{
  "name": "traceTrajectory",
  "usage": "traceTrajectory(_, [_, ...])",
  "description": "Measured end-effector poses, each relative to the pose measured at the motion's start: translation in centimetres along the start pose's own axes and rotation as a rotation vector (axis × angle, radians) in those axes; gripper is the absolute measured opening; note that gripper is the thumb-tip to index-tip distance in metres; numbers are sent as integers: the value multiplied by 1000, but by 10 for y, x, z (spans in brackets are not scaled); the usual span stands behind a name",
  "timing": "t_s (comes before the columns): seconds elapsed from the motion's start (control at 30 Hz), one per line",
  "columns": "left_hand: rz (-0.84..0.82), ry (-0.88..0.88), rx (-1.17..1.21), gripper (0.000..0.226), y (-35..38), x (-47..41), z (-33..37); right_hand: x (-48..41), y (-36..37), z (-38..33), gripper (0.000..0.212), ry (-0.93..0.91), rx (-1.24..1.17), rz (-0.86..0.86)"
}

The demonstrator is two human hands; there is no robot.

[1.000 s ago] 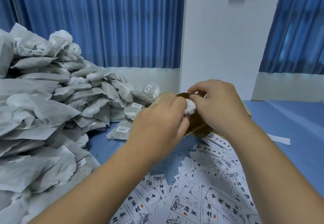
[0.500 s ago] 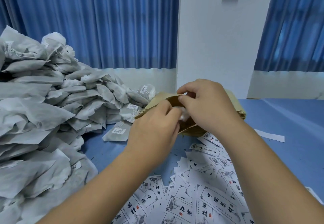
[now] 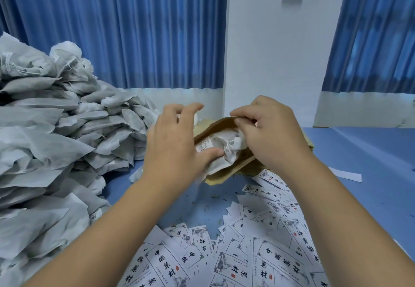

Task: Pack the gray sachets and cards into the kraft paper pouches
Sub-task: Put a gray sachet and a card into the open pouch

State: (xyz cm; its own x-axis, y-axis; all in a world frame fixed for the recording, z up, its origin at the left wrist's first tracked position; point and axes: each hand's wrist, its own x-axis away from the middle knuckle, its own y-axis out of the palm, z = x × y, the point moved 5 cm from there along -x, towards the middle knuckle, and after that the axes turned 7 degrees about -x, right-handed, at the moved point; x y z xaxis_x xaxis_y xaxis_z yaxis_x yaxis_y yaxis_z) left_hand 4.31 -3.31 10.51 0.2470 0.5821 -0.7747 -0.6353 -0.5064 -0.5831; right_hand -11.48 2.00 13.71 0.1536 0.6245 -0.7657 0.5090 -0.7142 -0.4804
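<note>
1 gray sachet (image 3: 219, 142) is pressed inside the kraft pouch (image 3: 213, 127) by the spread left hand (image 3: 173, 145); the pouch's lip is pinched by the right hand (image 3: 271, 136).

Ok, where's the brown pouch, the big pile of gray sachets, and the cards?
brown pouch (image 3: 219, 177): head view, lower edge.
pile of gray sachets (image 3: 56, 140): head view, heap's middle.
cards (image 3: 265, 262): head view, a near card's face.

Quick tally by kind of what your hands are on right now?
Kraft paper pouch: 1, right hand pinching its rim
Gray sachet: 1, left hand pressing on it
Cards: 0; those visible lie on the table
Total: 2
</note>
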Motion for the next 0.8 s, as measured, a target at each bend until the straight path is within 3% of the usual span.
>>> traceTrajectory(0.13, [-360, -211, 216, 95, 23, -4, -28, 2, 0, -2, 19, -44, -53, 6])
traceTrajectory(0.3, [-664, -317, 641, 62, 40, 6, -31, 3, 3, -4, 18, -96, -91, -11])
traceTrajectory(0.47, [-512, -217, 803, 15, 41, 6, -19, 3, -2, -1, 17, -43, -59, 14])
traceTrajectory(0.63, [-433, -309, 736, 31, 43, 4, -24, 2, -6, -9, 25, 73, 198, -173])
traceTrajectory(0.7, [-418, -287, 730, 35, 41, 2, -22, 5, -11, -27, 31, 11, 297, -137])
traceTrajectory(0.8, [-352, -234, 705, 37, 38, 1, -16, 20, -14, -68, 21, -163, 269, -123])
